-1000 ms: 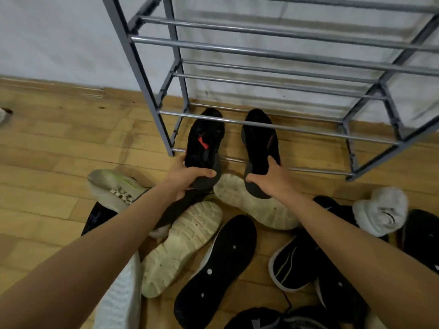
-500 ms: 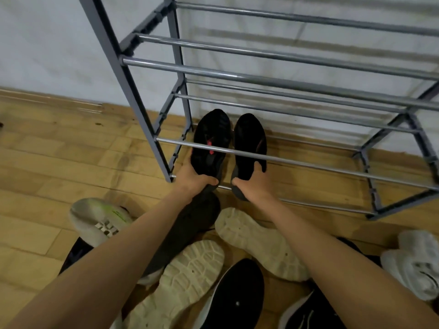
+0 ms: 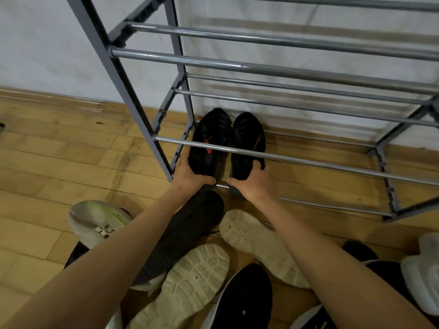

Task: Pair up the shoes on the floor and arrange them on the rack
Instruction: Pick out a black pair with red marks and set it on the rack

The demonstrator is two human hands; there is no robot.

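Both hands are clamped on footwear. We record the left hand [image 3: 192, 178] gripping the heel of the left black shoe [image 3: 211, 143], thumb laid across the back. The right hand [image 3: 255, 184] grips the heel of the right black shoe [image 3: 248, 138] in the same way. The hands sit close together but do not touch.

We find the two shoes side by side, flanks touching, toes pointing at the wall [image 3: 47, 43]. They occupy the lowest tier at the left end of the rack [image 3: 123, 79], passing beneath a front bar of the tier above. Both are black with small red accents on the upper, and they match in shape. We cannot tell whether their soles rest fully on the bottom bars.

On the wooden floor [image 3: 59, 162] in front of the rack we note a loose heap:
- a grey sneaker with green trim [image 3: 95, 219], under the left forearm
- a dark grey shoe [image 3: 185, 231]
- two pale soles turned upward [image 3: 197, 281]
- a black sole [image 3: 244, 298]
- a white shoe [image 3: 422, 274] at the right edge
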